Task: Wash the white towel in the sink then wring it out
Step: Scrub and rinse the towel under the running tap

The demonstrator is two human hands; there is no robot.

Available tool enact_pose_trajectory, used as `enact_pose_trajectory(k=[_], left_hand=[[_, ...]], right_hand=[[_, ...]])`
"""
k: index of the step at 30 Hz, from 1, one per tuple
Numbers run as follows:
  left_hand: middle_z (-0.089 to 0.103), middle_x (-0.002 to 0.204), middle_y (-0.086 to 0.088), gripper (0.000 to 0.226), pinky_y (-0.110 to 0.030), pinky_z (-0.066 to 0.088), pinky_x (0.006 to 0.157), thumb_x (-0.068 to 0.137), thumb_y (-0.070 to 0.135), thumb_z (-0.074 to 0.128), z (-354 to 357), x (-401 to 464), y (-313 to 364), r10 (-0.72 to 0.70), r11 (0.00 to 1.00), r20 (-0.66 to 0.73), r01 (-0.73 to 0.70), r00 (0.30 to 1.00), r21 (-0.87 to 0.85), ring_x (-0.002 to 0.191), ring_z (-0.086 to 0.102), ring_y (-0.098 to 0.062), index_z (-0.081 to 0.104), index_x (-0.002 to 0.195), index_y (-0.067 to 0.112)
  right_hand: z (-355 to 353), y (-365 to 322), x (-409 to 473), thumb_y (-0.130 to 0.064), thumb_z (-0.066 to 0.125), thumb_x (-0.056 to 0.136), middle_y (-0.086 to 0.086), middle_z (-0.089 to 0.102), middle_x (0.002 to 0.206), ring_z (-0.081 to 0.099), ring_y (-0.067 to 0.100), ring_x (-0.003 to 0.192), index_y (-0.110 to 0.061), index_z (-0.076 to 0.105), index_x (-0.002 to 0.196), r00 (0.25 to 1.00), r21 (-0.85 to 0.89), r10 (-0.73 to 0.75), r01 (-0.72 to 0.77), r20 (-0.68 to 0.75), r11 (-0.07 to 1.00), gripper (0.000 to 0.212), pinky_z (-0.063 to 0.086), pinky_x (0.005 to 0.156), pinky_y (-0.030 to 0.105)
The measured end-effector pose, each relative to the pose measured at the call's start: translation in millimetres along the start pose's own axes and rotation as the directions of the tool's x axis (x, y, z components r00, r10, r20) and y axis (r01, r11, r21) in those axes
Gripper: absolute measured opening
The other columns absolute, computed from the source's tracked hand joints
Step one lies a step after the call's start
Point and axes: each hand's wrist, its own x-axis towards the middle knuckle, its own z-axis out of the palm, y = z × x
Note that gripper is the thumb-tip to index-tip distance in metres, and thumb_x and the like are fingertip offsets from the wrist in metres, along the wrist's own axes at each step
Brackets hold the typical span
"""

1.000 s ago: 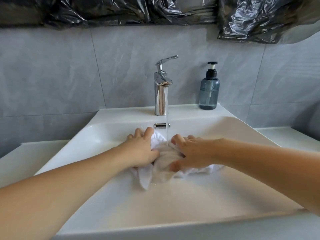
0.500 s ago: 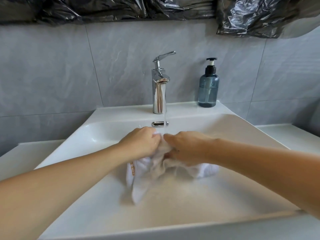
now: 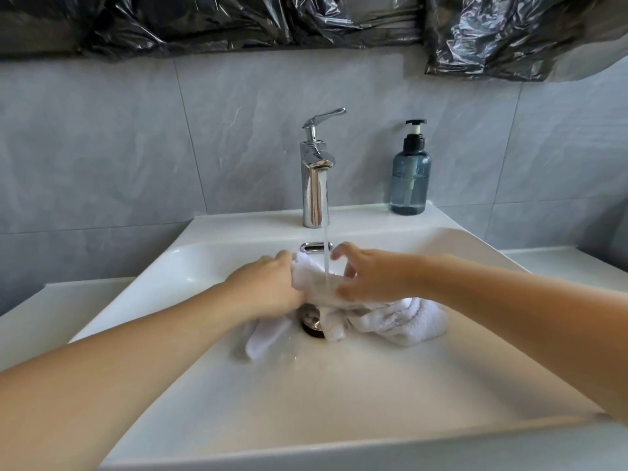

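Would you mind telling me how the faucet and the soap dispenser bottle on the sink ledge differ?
The faucet is shiny chrome; the soap dispenser bottle is translucent blue-grey plastic with a black pump. The faucet stands at the middle of the ledge behind the sink basin; the bottle stands at its right back corner. The faucet is running, its stream falling on the white towel; the bottle is untouched. Both stand upright.

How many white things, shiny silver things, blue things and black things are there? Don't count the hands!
White: 2, the towel and the sink
Silver: 3, the tap, the overflow slot and the drain
Blue: 1, the soap bottle
Black: 1, the plastic sheet
Total: 7
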Motion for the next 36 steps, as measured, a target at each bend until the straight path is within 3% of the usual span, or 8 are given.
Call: enact_pose_trajectory(k=[7,10,17,21,27,31,34,36], left_hand=[[0.030,0.057,0.003,0.032,-0.032,0.020,0.053,0.075,0.023,0.055,-14,2,7,0.063,0.939,-0.219,-0.133,0.974,-0.318,0.061,0.028,-0.021,0.030,0.056,0.017],[0.024,0.049,0.003,0.018,-0.026,0.020,0.051,0.057,0.016,0.047,-33,-8,31,0.100,0.643,-0.187,-0.207,0.977,-0.737,0.049,0.023,-0.013,0.031,0.048,0.017],[0.050,0.070,0.006,0.027,-0.031,0.034,0.059,0.074,0.047,0.050,-11,-8,21,-0.007,0.939,0.076,0.032,0.997,-0.342,0.064,0.044,-0.016,0.044,0.067,0.021],[0.054,0.100,0.008,0.012,-0.034,0.041,0.089,0.086,0.041,0.044,-8,-10,21,0.002,1.000,0.062,-0.001,0.998,-0.022,0.107,0.045,-0.021,0.044,0.087,0.030],[0.055,0.073,0.011,0.004,-0.022,0.036,0.051,0.075,0.022,0.058,-2,-8,27,0.104,0.977,0.051,-0.092,0.993,-0.195,0.065,0.051,-0.007,0.054,0.075,0.022],[0.034,0.063,0.008,0.016,-0.025,0.024,0.054,0.063,0.016,0.052,-12,1,21,0.266,0.819,-0.200,-0.331,0.943,-0.470,0.062,0.031,-0.013,0.037,0.063,0.019],[0.036,0.071,0.007,0.013,-0.027,0.025,0.060,0.064,0.009,0.048,-15,-1,18,0.346,0.687,-0.189,-0.386,0.919,-0.615,0.069,0.031,-0.014,0.039,0.074,0.012],[0.045,0.074,0.012,0.016,-0.032,0.033,0.062,0.068,0.013,0.048,-11,-2,17,0.324,0.722,-0.165,-0.356,0.932,-0.594,0.071,0.037,-0.016,0.046,0.084,0.014]], right_hand=[[-20,11,-4,-0.020,0.042,0.097,0.003,0.065,0.088,0.058,0.023,0.084,-0.012,0.061,0.089,0.862,0.034,-0.047,0.075,-0.505,0.997,0.022,0.047,0.073,0.036],[-32,11,-11,-0.020,0.050,0.089,0.006,0.045,0.059,0.039,0.020,0.058,-0.005,0.047,0.063,0.744,0.178,0.059,0.082,-0.666,0.981,0.031,0.032,0.054,0.036],[8,2,-10,-0.027,0.049,0.089,-0.007,0.058,0.121,0.056,0.019,0.103,-0.026,0.045,0.139,0.993,-0.009,0.015,-0.014,0.118,1.000,0.050,0.046,0.094,0.036],[10,-2,-3,-0.025,0.050,0.089,-0.010,0.056,0.097,0.054,0.017,0.093,-0.029,0.060,0.109,0.998,-0.095,-0.012,0.018,0.062,0.995,0.022,0.044,0.079,0.030],[-3,2,-4,-0.019,0.053,0.082,-0.007,0.054,0.083,0.055,0.019,0.081,-0.026,0.049,0.076,0.995,-0.084,-0.065,0.059,-0.081,0.995,0.011,0.045,0.066,0.030],[-14,18,-9,-0.024,0.060,0.085,-0.011,0.052,0.103,0.053,0.018,0.097,-0.026,0.053,0.096,0.987,-0.003,-0.037,0.037,-0.156,0.999,0.013,0.047,0.080,0.029],[-11,22,-14,-0.028,0.067,0.084,-0.014,0.044,0.129,0.051,0.016,0.115,-0.030,0.030,0.140,0.997,0.251,0.005,0.014,-0.073,0.968,0.067,0.043,0.098,0.029],[-4,18,-10,-0.027,0.065,0.084,-0.011,0.058,0.119,0.056,0.017,0.107,-0.029,0.044,0.133,0.997,0.231,-0.035,0.048,-0.063,0.972,0.054,0.045,0.091,0.028]])
